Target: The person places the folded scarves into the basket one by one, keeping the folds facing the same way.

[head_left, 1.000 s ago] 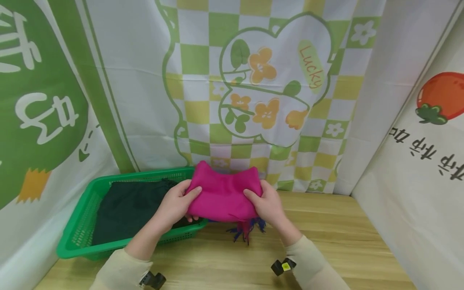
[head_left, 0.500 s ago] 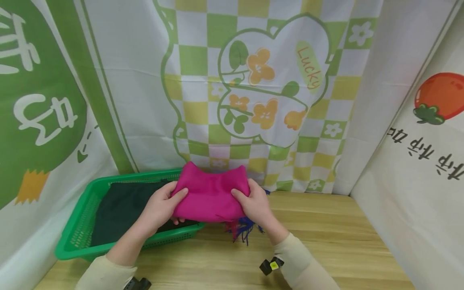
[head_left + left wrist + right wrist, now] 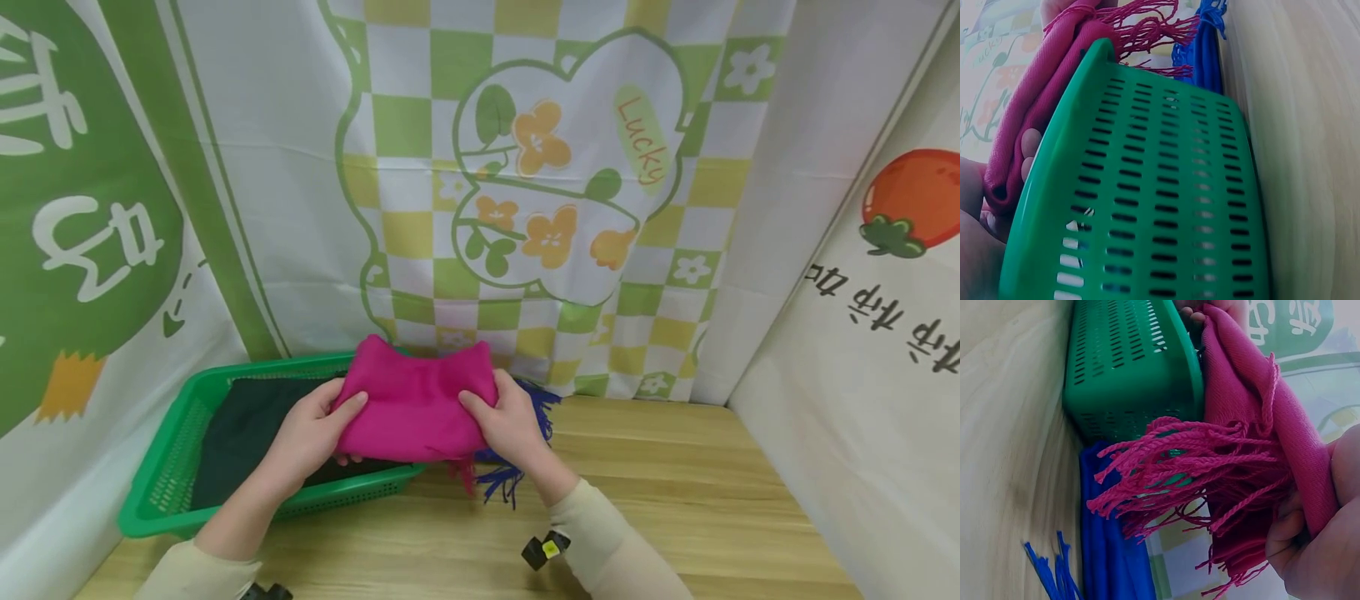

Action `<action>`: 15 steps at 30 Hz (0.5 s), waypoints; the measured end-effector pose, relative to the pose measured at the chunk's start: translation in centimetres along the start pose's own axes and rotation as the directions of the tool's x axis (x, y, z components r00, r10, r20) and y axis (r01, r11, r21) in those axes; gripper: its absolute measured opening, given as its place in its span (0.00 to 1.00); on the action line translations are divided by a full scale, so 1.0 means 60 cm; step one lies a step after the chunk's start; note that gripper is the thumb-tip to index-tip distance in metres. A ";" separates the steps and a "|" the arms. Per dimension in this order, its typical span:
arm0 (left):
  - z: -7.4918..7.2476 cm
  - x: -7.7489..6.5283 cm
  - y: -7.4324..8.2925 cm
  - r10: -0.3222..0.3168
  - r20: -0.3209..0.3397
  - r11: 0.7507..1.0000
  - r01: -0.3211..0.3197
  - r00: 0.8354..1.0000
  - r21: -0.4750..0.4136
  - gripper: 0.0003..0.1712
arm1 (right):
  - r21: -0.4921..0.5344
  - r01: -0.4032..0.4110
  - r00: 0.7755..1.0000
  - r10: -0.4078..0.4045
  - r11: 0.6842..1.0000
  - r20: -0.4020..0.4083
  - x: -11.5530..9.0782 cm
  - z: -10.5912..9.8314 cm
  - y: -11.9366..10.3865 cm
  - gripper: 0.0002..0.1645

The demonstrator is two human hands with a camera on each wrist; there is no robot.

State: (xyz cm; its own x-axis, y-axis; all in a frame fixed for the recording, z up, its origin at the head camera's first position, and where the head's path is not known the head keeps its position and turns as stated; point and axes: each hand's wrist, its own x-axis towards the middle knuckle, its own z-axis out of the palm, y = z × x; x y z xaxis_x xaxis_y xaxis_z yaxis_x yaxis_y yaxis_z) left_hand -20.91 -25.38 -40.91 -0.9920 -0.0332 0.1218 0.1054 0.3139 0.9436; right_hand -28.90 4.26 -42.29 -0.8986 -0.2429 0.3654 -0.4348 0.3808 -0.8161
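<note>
Between both hands I hold a folded magenta scarf (image 3: 420, 408) with a twisted fringe hanging from its right end. My left hand (image 3: 311, 425) grips the left side, thumb on top and fingers beneath. On the right side my right hand (image 3: 508, 421) grips it the same way. The scarf overlaps the right part of a green plastic basket (image 3: 161, 467) in the head view; the left wrist view shows it just over the basket's rim. A dark green folded cloth (image 3: 243, 433) lies in the basket. Beside the basket is a blue fringed scarf (image 3: 1113, 544), partly hidden by the magenta one.
The basket stands at the left on a wooden table (image 3: 660, 483). A checked, printed curtain (image 3: 405, 125) hangs behind the table, with printed cloth walls at left and right. Blue fringe (image 3: 502, 483) spreads over the wood to the right of the basket.
Both hands have moved left with the magenta scarf, farther over the basket. More of the blue scarf and its fringe now shows at the right.
</note>
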 end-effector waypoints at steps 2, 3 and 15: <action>-0.006 -0.005 -0.002 -0.003 -0.005 1.000 0.003 1.000 0.012 0.26 | 0.002 0.012 1.000 -0.012 1.000 0.011 0.000 0.008 -0.001 0.21; -0.010 -0.007 -0.002 -0.003 -0.008 1.000 0.004 1.000 0.018 0.27 | 0.007 0.013 1.000 -0.013 1.000 0.016 0.000 0.012 -0.003 0.20; -0.053 -0.025 -0.011 0.001 -0.053 0.999 0.002 0.999 0.052 0.28 | 0.076 0.036 0.998 -0.040 0.996 0.056 0.009 0.056 -0.025 0.22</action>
State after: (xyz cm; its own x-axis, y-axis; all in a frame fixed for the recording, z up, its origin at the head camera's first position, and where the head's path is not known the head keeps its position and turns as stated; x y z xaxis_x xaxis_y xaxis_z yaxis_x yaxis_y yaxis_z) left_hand -19.26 -28.56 -40.71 -0.9869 -0.0830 0.1385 0.0995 0.3622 0.9268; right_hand -28.50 0.58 -42.36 -0.8756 -0.3075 0.3725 -0.4611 0.3026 -0.8342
